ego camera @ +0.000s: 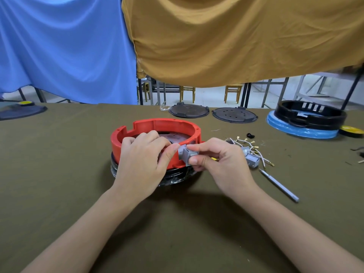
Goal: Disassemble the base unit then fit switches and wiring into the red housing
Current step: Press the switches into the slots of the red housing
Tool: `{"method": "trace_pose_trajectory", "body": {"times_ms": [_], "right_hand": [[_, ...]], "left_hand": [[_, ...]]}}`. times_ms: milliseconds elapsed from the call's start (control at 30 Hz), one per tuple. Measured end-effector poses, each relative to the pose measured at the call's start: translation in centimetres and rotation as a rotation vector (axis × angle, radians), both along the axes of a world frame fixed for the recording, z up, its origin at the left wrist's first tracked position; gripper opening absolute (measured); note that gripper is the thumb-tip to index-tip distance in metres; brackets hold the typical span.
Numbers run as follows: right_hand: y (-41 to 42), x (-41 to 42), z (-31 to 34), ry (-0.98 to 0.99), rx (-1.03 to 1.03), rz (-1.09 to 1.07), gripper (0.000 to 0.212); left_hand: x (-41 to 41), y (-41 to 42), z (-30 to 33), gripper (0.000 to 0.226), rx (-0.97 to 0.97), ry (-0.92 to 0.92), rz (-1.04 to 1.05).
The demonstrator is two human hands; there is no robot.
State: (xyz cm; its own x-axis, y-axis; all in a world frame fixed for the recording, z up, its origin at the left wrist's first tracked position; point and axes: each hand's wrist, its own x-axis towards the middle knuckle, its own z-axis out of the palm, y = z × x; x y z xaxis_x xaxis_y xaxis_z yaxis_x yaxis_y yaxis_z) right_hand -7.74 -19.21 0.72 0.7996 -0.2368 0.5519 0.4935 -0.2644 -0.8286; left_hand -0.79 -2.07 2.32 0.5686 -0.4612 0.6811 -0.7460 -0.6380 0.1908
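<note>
1. We're at the switch-fitting stage, by the look of it: the red housing (155, 127) sits mid-bench on top of a black, plastic-wrapped part, open side up.
2. Our right hand (222, 162) is pinching a small grey switch (187, 155) between thumb and fingertips, holding it right at the near-right wall of the housing.
3. Our left hand (141, 156) is curled over the near rim, fingers hooked inside and the thumb pushing against the switch from the left. So both hands are on the same little part.
4. We can't tell if the switch is already sitting in a cutout or just touching the wall, since the fingers hide that spot.
5. More grey switches (251, 159) and a tangle of white wires with brass terminals (248, 143) are lying on the bench (59, 174) just to the right, with a slim grey tool (279, 186) beside them.
6. Next move, we reckon: line the switch up square with its opening and press it home while the left hand braces the housing. Go crooked and it'll probably jam.
7. The wires still look unfitted, so plenty left to do.
</note>
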Motion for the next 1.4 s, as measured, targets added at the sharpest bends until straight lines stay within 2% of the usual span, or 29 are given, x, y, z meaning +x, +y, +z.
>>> {"method": "trace_pose_trajectory", "body": {"times_ms": [133, 233, 400, 533, 600, 733, 833, 933, 1033, 1100, 1400], "right_hand": [[-0.2, -0.1, 0.1, -0.001, 0.028, 0.010, 0.031], [-0.4, -0.2, 0.2, 0.020, -0.035, 0.001, 0.027], [-0.6, -0.5, 0.4, 0.101, -0.143, 0.004, 0.044], [-0.7, -0.7, 0.7, 0.082, -0.110, 0.049, 0.042], [-0.7, -0.6, 0.6, 0.082, 0.061, 0.126, 0.036], [-1.5, -0.6, 0.7, 0.244, 0.644, 0.421, 0.034], [-1.7, -0.6, 0.5, 0.277, 0.756, 0.525, 0.035], [-1.7, -0.5, 0.4, 0.245, 0.801, 0.579, 0.037], [-1.9, -0.6, 0.6, 0.252, 0.790, 0.605, 0.044], [-2.0, -0.5, 0.6, 0.257, 0.729, 0.582, 0.038], [-0.9, -0.6, 0.3, 0.178, 0.195, 0.207, 0.027]], "left_hand": [[-0.1, 0.0, 0.0, 0.048, 0.000, 0.005, -0.003], [-0.1, 0.0, 0.0, 0.041, -0.018, 0.013, -0.003], [0.1, 0.1, 0.1, 0.041, -0.048, 0.036, -0.005], [0.1, 0.1, 0.1, 0.039, -0.063, 0.041, -0.012], [0.2, 0.1, 0.2, 0.039, -0.071, 0.041, -0.013], [0.1, 0.1, 0.1, 0.047, -0.079, 0.045, -0.024], [0.2, 0.1, 0.1, 0.052, -0.080, 0.048, -0.032], [0.2, 0.2, 0.1, 0.045, -0.087, 0.045, -0.030], [0.3, 0.2, 0.1, 0.040, -0.096, 0.042, -0.031], [0.3, 0.1, 0.1, 0.039, -0.100, 0.040, -0.031], [0.3, 0.2, 0.1, 0.040, -0.096, 0.030, -0.021]]}}
